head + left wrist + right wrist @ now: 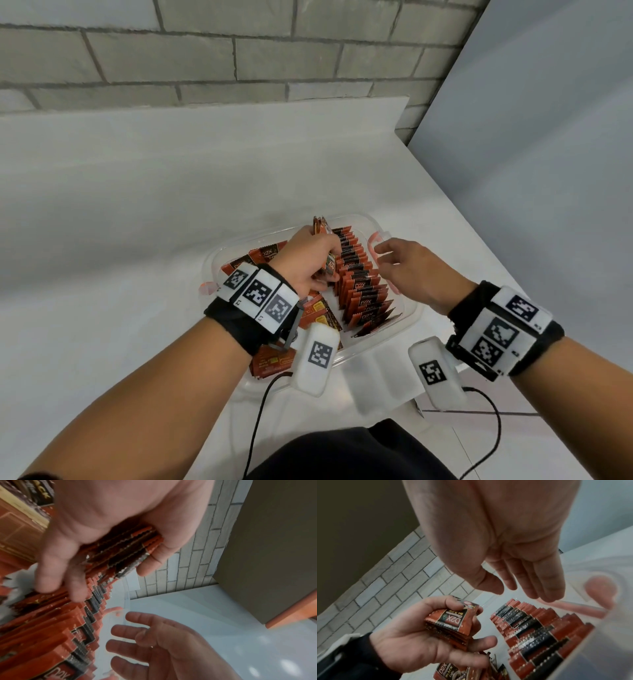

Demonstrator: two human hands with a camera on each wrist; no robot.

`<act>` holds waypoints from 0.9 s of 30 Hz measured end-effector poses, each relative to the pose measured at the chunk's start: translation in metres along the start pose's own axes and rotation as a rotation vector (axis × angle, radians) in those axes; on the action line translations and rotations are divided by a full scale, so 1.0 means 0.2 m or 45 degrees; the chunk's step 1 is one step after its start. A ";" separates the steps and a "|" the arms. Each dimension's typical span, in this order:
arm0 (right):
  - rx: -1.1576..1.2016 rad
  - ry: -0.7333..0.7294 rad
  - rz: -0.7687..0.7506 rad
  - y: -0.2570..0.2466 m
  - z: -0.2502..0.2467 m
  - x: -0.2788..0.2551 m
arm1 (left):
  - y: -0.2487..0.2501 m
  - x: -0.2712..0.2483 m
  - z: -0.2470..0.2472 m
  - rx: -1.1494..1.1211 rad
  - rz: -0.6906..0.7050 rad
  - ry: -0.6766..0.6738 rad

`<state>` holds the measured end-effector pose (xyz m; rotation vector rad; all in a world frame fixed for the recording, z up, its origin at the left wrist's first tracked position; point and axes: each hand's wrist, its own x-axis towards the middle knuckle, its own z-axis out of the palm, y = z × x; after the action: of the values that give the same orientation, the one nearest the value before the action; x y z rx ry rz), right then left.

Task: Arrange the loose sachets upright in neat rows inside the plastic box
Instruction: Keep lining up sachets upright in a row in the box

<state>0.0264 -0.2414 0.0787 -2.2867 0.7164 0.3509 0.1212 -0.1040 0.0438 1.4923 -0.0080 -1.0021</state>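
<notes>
A clear plastic box [407, 318] sits on the white table. Along its right half runs a long row of upright orange-and-black sachets [359, 281] [539, 628] [77, 628]. Loose sachets [267, 255] lie flat in the left half. My left hand [308, 257] [426, 639] is over the box and grips a stack of sachets [453, 623] [123, 547] between thumb and fingers. My right hand [407, 270] [522, 574] [154, 642] hovers over the box's right rim with relaxed, straight fingers, holding nothing.
The box has pale red clips [376, 240] on its rim. More loose sachets [274, 359] lie at the near left under my left wrist. A grey brick wall [205, 61] stands behind the table, a panel [548, 171] to the right. Cables hang near my lap.
</notes>
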 end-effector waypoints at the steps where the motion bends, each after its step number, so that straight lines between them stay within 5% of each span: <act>1: 0.026 -0.021 0.020 -0.01 0.00 0.01 | 0.01 0.00 0.01 0.039 -0.010 0.015; 27: 0.211 -0.065 0.050 -0.02 0.05 0.10 | -0.01 0.06 0.05 -0.057 -0.145 0.062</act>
<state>0.0445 -0.2399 0.0638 -2.1032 0.7373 0.3530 0.1215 -0.1173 0.0367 1.4885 0.1350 -1.0502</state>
